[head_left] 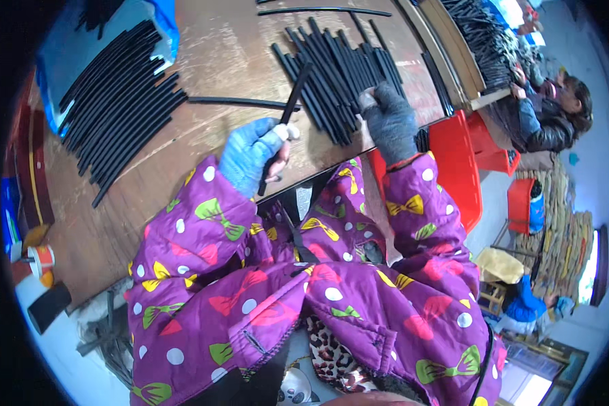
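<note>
My left hand [249, 150], in a blue-grey glove with bare fingertips, is closed around a black tube [295, 93]. The tube tilts up and away from me, its lower end showing beneath the fingers. My right hand [391, 125], in a darker grey glove, is at the right edge of a spread of black tubes [321, 84] on the brown table [216, 40]. Its fingers are curled in, and whether they pinch anything is hidden. One loose black tube [237, 102] lies crosswise behind my left hand.
At the left, a row of black tubes [118, 111] lies partly on a blue-edged sheet [51, 101]. A red bin [461, 169] stands by the table's right side. Beyond it a person [551, 111] is beside a wooden-sided tray [457, 47] of dark rods.
</note>
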### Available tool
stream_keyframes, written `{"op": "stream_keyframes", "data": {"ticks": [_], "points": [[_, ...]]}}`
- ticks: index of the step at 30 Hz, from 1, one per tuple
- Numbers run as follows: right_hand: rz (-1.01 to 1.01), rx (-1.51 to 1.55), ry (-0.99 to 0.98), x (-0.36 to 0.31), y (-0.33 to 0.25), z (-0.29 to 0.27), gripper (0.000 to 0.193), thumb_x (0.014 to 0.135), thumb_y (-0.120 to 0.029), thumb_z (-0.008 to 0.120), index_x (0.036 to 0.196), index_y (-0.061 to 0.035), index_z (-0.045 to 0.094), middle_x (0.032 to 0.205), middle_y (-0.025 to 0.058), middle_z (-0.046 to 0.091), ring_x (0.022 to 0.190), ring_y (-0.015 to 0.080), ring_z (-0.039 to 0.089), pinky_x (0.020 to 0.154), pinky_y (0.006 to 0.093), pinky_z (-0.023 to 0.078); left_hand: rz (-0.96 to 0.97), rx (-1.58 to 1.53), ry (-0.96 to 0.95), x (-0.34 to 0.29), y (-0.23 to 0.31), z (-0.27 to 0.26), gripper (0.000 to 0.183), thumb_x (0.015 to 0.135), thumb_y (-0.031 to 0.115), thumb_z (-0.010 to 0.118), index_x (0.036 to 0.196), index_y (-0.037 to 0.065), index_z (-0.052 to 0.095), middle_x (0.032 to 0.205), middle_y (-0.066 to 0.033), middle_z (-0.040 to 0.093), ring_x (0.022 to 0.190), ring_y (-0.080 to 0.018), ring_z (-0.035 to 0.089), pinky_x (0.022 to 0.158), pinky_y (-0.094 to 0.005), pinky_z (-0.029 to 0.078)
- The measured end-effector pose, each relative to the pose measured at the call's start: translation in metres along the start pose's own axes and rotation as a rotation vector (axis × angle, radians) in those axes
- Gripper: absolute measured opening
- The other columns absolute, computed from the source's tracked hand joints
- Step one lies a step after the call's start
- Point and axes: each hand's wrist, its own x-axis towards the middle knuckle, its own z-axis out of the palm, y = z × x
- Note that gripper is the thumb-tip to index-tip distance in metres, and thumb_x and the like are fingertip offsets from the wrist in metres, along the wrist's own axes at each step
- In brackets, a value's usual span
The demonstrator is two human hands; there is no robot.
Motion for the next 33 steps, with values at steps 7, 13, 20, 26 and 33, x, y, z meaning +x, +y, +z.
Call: {"op": "stream_keyframes", "data": {"ticks": [7, 13, 20, 26, 33], "points": [[0.144, -0.397, 0.206, 0.049, 0.107, -0.083, 0.018, 0.076, -0.024, 0.057, 0.072, -0.0059, 0.056, 0.064, 0.0169, 0.057, 0.059, 0.0289, 0.058, 0.055, 0.0354, 0.044, -0.017, -0.005, 0.038, 0.004, 0.002, 0.014, 0.023, 0.086, 0.022, 0.050, 0.092, 0.000, 0.053, 0.060, -0.0003, 0.047, 0.040, -0.0071, 0.040, 0.036, -0.0201, 0.031], [0.208, -0.528, 0.176, 0.101, 0.154, -0.108, 0.018, 0.074, -0.024, 0.059, 0.076, -0.0067, 0.058, 0.070, 0.0152, 0.060, 0.067, 0.0289, 0.060, 0.061, 0.0357, 0.046, -0.049, 0.042, 0.066, 0.034, 0.006, 0.030, 0.023, 0.086, 0.023, 0.051, 0.091, 0.001, 0.054, 0.060, -0.0003, 0.047, 0.041, -0.0070, 0.040, 0.037, -0.0203, 0.031], [0.297, -0.616, -0.184, 0.137, 0.139, -0.080, 0.032, 0.071, -0.033, 0.056, 0.094, -0.0106, 0.062, 0.093, 0.0173, 0.060, 0.090, 0.0314, 0.057, 0.080, 0.0380, 0.044, -0.037, 0.042, 0.090, 0.046, -0.009, 0.028, 0.023, 0.085, 0.023, 0.052, 0.092, 0.001, 0.054, 0.061, -0.0008, 0.046, 0.042, -0.0073, 0.041, 0.037, -0.0205, 0.032], [0.254, -0.667, -0.303, 0.141, 0.127, -0.091, 0.035, 0.072, -0.034, 0.055, 0.097, -0.0094, 0.062, 0.096, 0.0181, 0.059, 0.093, 0.0322, 0.056, 0.082, 0.0373, 0.044, -0.053, 0.023, 0.126, 0.050, -0.006, 0.028, 0.024, 0.085, 0.024, 0.053, 0.092, 0.001, 0.054, 0.061, -0.0010, 0.046, 0.042, -0.0078, 0.041, 0.037, -0.0209, 0.032], [0.187, -0.757, -0.359, 0.143, 0.116, -0.090, 0.033, 0.071, -0.029, 0.056, 0.098, -0.0096, 0.061, 0.096, 0.0173, 0.059, 0.091, 0.0318, 0.057, 0.080, 0.0381, 0.045, -0.087, 0.043, 0.118, 0.051, 0.002, 0.023, 0.023, 0.085, 0.022, 0.053, 0.091, 0.001, 0.054, 0.060, -0.0009, 0.048, 0.043, -0.0079, 0.043, 0.038, -0.0207, 0.032]]}}
